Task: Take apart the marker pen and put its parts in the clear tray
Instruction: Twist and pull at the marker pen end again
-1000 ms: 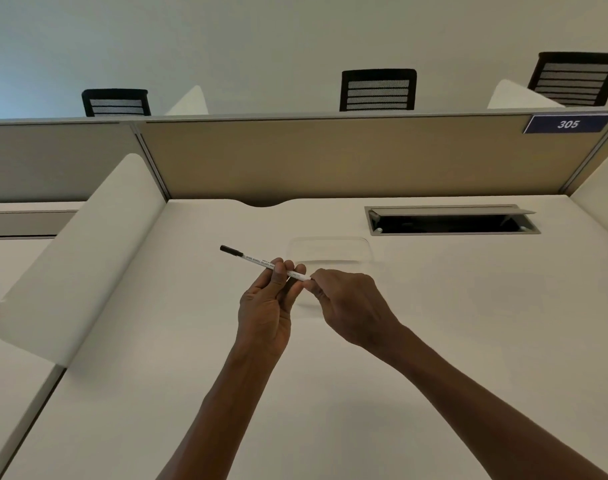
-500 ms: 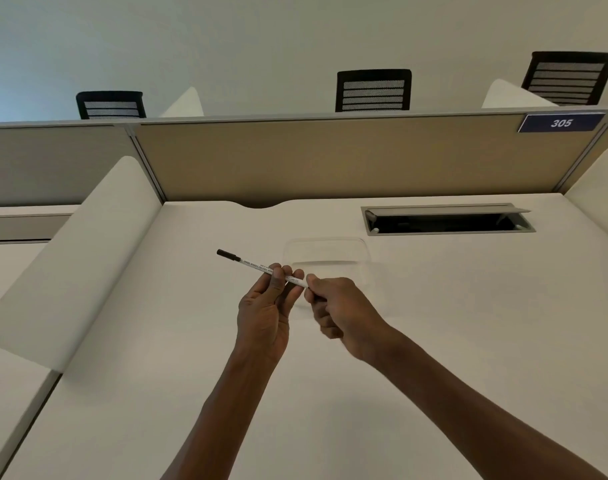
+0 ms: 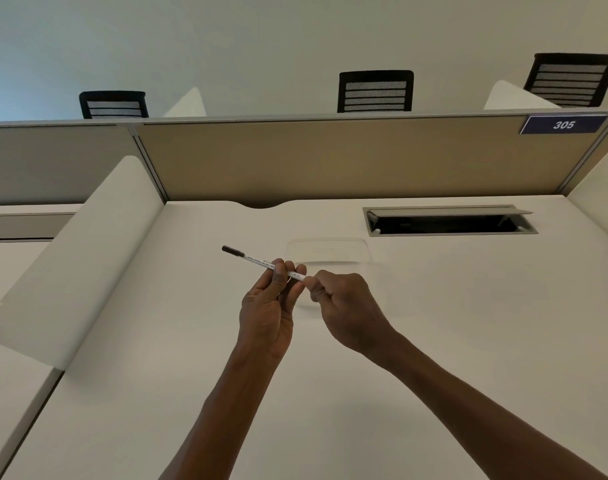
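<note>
A thin white marker pen (image 3: 257,261) with a black cap at its far left end is held level above the desk. My left hand (image 3: 268,306) pinches its barrel near the right end with fingertips and thumb. My right hand (image 3: 344,306) is closed in a fist on the pen's right tip, which is hidden by the fingers. The clear tray (image 3: 327,252) lies on the white desk just behind both hands; it looks empty.
A white curved divider (image 3: 74,258) borders the desk on the left. An open cable hatch (image 3: 448,221) sits at the back right. A tan partition (image 3: 330,157) with a "305" label closes the back. Black chairs stand behind it.
Both hands and the pen hold almost the same place. My right hand has curled tighter onto the pen's right end.
</note>
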### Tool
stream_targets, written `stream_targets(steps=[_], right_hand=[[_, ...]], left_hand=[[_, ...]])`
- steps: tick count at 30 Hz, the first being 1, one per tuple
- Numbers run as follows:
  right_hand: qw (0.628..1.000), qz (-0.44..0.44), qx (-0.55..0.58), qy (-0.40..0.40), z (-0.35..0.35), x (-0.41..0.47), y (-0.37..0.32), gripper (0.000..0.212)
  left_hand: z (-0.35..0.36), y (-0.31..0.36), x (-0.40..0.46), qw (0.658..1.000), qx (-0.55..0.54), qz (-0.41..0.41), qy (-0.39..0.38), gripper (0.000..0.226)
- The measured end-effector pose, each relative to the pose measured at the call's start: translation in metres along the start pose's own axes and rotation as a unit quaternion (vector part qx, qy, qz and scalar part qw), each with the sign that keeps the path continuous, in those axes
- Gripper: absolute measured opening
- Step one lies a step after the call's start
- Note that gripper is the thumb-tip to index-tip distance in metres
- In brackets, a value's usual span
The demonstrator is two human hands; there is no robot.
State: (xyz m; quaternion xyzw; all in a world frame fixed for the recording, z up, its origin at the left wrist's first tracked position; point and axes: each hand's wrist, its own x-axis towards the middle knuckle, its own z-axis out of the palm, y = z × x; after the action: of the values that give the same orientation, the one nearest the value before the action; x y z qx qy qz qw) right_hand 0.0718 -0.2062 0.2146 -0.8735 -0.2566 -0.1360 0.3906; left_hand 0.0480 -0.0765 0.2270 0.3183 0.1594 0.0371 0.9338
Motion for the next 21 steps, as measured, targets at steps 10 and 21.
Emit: stream_targets(steps=[10, 21], right_hand=[[0.723, 0.442, 0.524, -0.083, -0.015, 0.007, -0.034, 0.04], [0.944, 0.205, 0.259, -0.004, -0.009, 0.009, -0.005, 0.04]], left_hand=[[0.0, 0.001, 0.001, 1.0, 0.019, 0.014, -0.007, 0.023], [0.011, 0.0, 0.002, 0.998, 0.004, 0.042, 0.043, 0.015]])
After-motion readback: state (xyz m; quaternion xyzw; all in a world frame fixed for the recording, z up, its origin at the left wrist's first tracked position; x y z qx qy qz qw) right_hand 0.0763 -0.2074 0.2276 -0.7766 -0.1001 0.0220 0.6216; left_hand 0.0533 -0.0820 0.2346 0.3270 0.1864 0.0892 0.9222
